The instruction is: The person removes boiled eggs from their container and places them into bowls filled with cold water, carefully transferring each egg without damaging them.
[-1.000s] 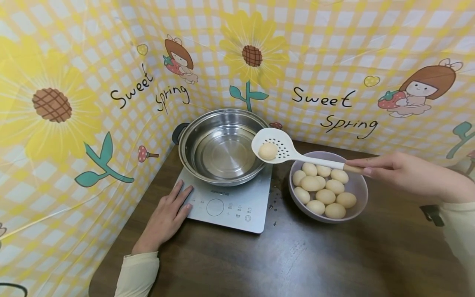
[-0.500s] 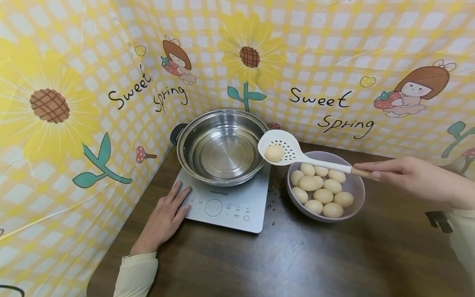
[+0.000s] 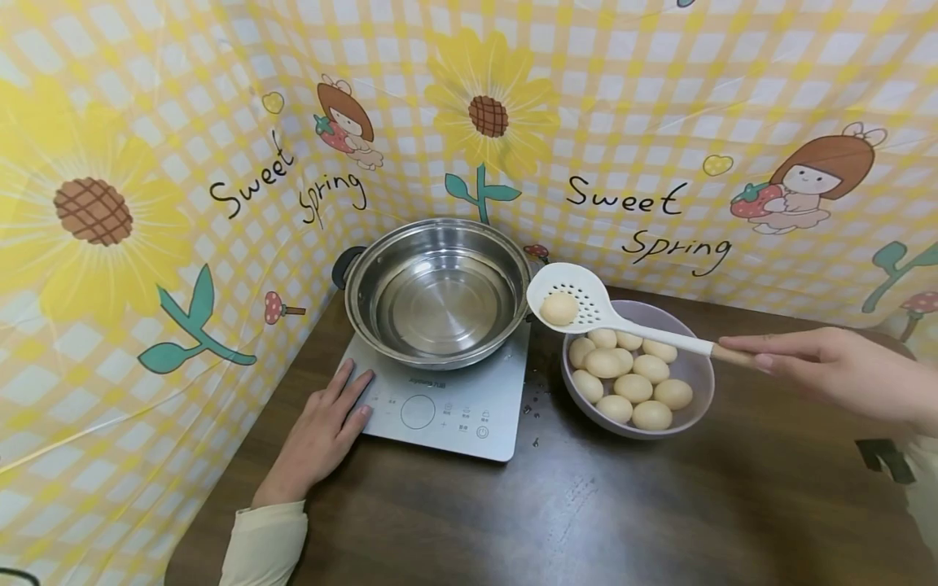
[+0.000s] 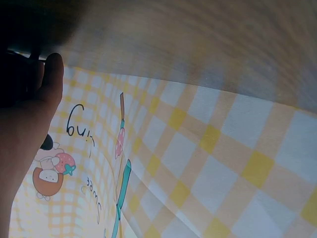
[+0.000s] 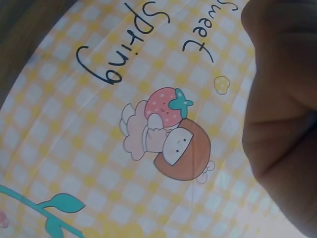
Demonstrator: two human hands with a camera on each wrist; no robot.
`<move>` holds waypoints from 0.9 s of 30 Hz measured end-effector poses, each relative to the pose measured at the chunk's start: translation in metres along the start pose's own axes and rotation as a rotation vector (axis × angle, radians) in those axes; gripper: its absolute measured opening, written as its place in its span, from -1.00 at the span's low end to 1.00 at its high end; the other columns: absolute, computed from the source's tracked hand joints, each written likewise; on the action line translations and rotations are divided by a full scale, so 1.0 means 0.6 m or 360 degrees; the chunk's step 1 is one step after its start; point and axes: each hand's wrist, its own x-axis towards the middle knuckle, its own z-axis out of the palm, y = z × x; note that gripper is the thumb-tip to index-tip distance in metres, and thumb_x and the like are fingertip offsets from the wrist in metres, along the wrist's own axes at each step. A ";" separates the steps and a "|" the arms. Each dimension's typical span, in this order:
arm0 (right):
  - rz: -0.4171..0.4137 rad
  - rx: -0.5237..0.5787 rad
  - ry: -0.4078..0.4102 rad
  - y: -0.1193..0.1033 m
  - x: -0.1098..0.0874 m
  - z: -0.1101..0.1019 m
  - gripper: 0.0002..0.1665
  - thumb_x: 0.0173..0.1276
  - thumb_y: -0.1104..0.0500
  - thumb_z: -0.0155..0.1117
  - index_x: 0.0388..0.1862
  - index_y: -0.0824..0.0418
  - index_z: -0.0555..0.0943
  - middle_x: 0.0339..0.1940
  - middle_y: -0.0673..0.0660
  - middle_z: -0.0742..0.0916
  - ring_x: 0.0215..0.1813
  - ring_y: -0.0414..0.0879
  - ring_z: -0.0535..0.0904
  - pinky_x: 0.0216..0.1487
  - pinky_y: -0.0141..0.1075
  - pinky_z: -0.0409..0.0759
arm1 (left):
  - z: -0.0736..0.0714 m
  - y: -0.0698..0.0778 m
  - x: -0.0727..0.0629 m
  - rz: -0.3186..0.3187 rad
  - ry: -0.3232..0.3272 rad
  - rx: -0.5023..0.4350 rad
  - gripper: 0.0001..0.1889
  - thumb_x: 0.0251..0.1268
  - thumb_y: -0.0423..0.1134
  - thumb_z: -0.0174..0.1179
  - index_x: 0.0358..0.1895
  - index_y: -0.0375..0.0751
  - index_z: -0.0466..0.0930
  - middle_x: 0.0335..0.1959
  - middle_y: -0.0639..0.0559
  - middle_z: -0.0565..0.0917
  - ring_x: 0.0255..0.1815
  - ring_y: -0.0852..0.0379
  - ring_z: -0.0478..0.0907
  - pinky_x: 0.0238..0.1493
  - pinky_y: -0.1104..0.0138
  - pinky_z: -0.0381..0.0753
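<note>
My right hand grips the wooden handle of a white slotted spoon in the head view. One egg lies in the spoon's bowl, between the pot and the egg bowl. Below the spoon's neck is a mauve bowl with several more eggs. My left hand rests with its fingers extended on the left edge of a white induction cooker. On that cooker stands a steel pot with clear water in it. The right wrist view shows part of the right hand, but not the spoon.
A dark wooden table carries everything. Water drops dot it between cooker and bowl. A yellow checked cloth with printed flowers hangs close behind and to the left. The pot's black handle juts out at its left.
My right hand has moved right and slightly down, carrying the spoon and its egg away from the pot's rim toward the egg bowl. My left hand stays on the cooker's edge.
</note>
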 end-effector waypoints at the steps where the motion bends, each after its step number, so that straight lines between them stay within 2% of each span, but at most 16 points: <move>1: 0.0004 0.0028 0.0005 0.002 -0.002 0.002 -0.55 0.63 0.15 0.08 0.43 -0.06 0.54 -0.43 -0.02 0.62 -0.52 -0.26 0.40 -0.53 -0.33 0.39 | 0.001 -0.001 0.000 0.0002 0.0000 0.0000 -0.43 0.64 0.07 -0.08 0.58 0.00 0.23 0.65 -0.10 -0.01 0.35 -0.36 0.26 0.17 -0.26 0.34; 3: 0.0023 0.0067 0.0011 0.006 -0.007 0.005 -0.55 0.63 0.13 0.07 0.43 -0.05 0.54 -0.60 -0.05 0.39 -0.67 -0.19 0.21 -0.63 -0.23 0.31 | 0.001 -0.001 0.000 0.0004 -0.0001 0.0000 -0.43 0.64 0.07 -0.08 0.58 0.00 0.23 0.65 -0.10 -0.01 0.35 -0.36 0.26 0.17 -0.26 0.34; 4: 0.0013 0.0069 0.0019 0.009 -0.009 0.006 -0.55 0.63 0.14 0.07 0.43 -0.04 0.54 -0.62 -0.07 0.35 -0.68 -0.21 0.19 -0.65 -0.24 0.31 | 0.001 -0.002 0.000 0.0005 0.0000 0.0001 -0.43 0.64 0.07 -0.08 0.58 0.00 0.23 0.65 -0.10 -0.01 0.35 -0.37 0.25 0.17 -0.26 0.34; 8: 0.0009 0.0069 0.0030 0.016 -0.017 0.009 -0.56 0.63 0.13 0.08 0.42 -0.04 0.55 -0.66 -0.12 0.33 -0.73 -0.27 0.17 -0.69 -0.26 0.32 | 0.002 -0.003 0.000 0.0008 0.0000 0.0007 -0.43 0.64 0.06 -0.08 0.58 0.00 0.22 0.65 -0.11 -0.01 0.35 -0.37 0.26 0.17 -0.26 0.34; 20: 0.0034 0.0041 0.0048 0.045 -0.039 0.019 -0.55 0.63 0.15 0.07 0.43 -0.01 0.54 -0.63 -0.09 0.40 -0.77 -0.25 0.22 -0.73 -0.27 0.33 | 0.001 -0.002 0.001 0.0005 -0.0009 0.0006 -0.43 0.64 0.06 -0.08 0.59 -0.01 0.22 0.65 -0.12 -0.02 0.35 -0.38 0.25 0.17 -0.27 0.33; 27: 0.0009 -0.0058 0.0182 0.065 -0.060 0.026 -0.57 0.59 0.19 0.13 0.38 0.00 0.59 -0.65 -0.12 0.39 -0.73 -0.22 0.25 -0.69 -0.29 0.29 | 0.002 -0.003 0.003 0.0007 -0.0017 0.0004 -0.42 0.64 0.06 -0.09 0.59 -0.01 0.21 0.65 -0.12 -0.04 0.36 -0.38 0.24 0.19 -0.27 0.32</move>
